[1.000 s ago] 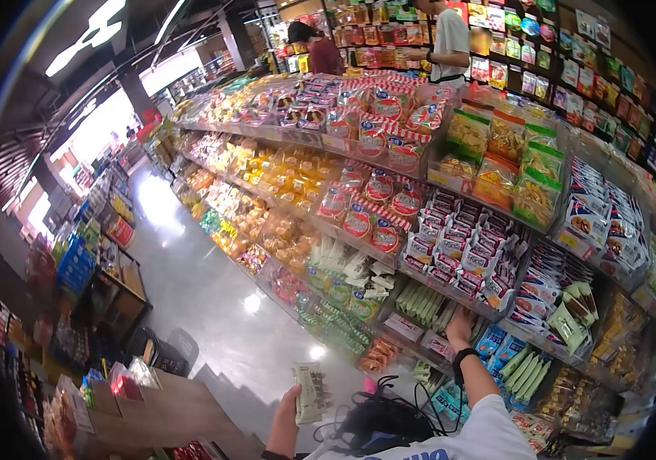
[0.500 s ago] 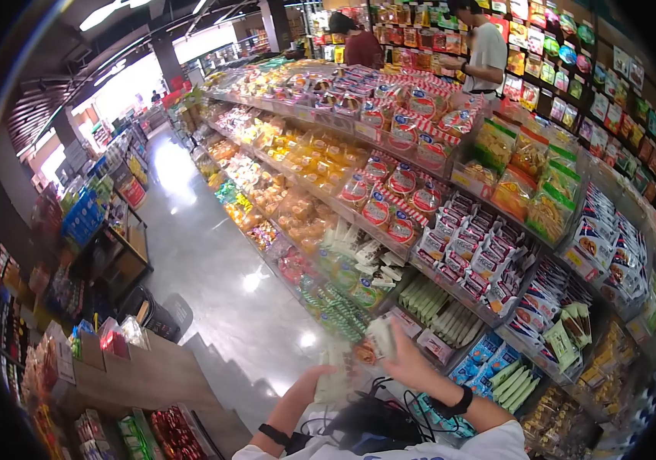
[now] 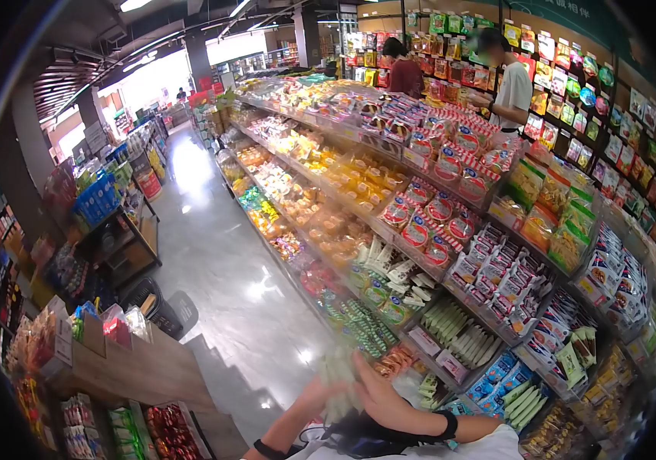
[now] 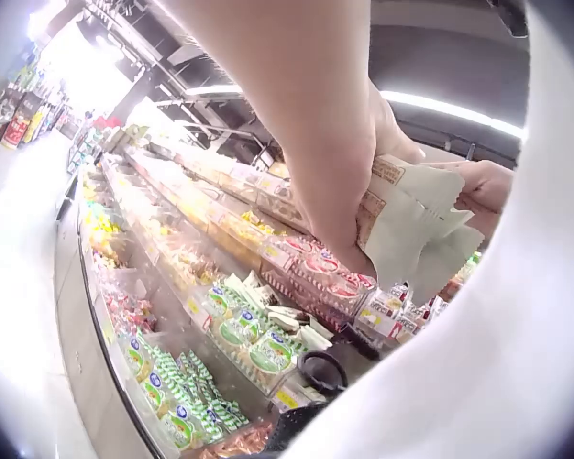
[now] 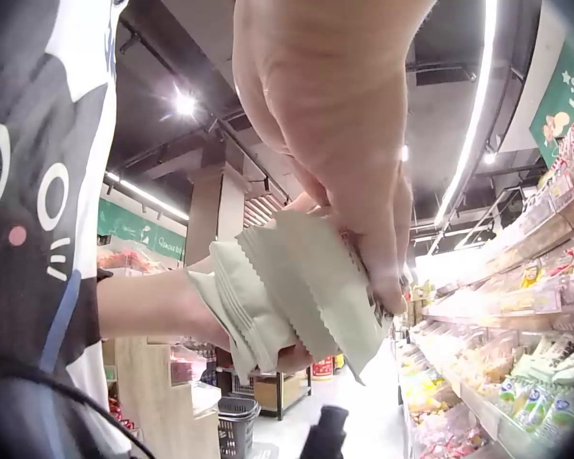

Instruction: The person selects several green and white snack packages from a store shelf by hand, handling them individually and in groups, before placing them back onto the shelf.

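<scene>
Several pale green packets (image 3: 337, 383) are bunched between both hands, blurred in the head view. The left hand (image 3: 309, 402) grips them from the left, and the right hand (image 3: 380, 395) closes round them from the right. Seen from the left wrist, the packets (image 4: 416, 225) stick out of the left hand (image 4: 340, 191), with fingers of the right hand (image 4: 483, 182) behind them. In the right wrist view the right hand (image 5: 340, 143) holds the stacked packets (image 5: 297, 287) from above; the left hand's fingers are mostly hidden beneath them.
Tiered shelves (image 3: 328, 184) of wrapped snacks run along the right, with a bin of similar green packets (image 3: 458, 333) near the right arm. At left are a wooden counter (image 3: 151, 376), a black basket (image 3: 151, 303) and the aisle floor (image 3: 228, 284). Two people stand beyond the shelves.
The right hand has come out of the shelf bin with packets and moved left to meet the left hand. The packets are now together, and the head view has shifted.
</scene>
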Available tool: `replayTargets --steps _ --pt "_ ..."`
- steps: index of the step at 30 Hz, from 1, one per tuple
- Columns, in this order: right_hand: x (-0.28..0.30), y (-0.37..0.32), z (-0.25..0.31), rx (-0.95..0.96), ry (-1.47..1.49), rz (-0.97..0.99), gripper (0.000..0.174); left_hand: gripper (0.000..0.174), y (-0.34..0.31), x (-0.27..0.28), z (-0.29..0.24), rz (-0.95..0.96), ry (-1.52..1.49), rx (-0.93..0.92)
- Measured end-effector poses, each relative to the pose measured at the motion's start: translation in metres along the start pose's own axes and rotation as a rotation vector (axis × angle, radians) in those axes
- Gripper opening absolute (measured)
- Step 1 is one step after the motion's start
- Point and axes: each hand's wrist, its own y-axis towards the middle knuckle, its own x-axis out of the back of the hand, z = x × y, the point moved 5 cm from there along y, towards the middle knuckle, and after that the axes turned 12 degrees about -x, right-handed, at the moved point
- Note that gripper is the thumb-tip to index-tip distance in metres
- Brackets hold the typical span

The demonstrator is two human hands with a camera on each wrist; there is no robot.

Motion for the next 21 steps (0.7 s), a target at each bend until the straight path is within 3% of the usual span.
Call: replayTargets --steps 4,7,10,13,16,19,21 --pt "-0.021 0.005 0.03 -0.095 0.023 0.006 0.067 0.064 -0.017 0.012 -0.035 -0.018 0.18 -0.104" --pt "-0.04 0.016 0.039 0.078 -0.176 -0.124 0.068 0.058 -0.03 0.018 -0.065 -0.01 0.139 -0.127" --pt "-0.061 0.026 0.051 -0.044 -0.033 -0.103 0.065 0.053 -0.039 0.04 -0.072 -0.068 -0.066 -0.096" --pt "-0.094 0.04 0.04 0.039 0.132 -0.218 0.058 0.05 -0.045 0.059 -0.073 -0.094 -0.154 -0.089" --pt "-0.114 0.044 0.041 -0.097 0.496 -0.154 0.056 0.048 -0.054 0.074 -0.085 -0.104 -0.155 -0.08" --pt "-0.136 0.052 0.027 -0.142 0.999 0.055 0.055 0.046 -0.064 0.089 -0.09 -0.092 -0.164 -0.057" --pt "-0.144 0.048 0.03 -0.184 0.962 0.005 0.058 0.047 -0.069 0.101 -0.088 -0.051 -0.152 -0.025"
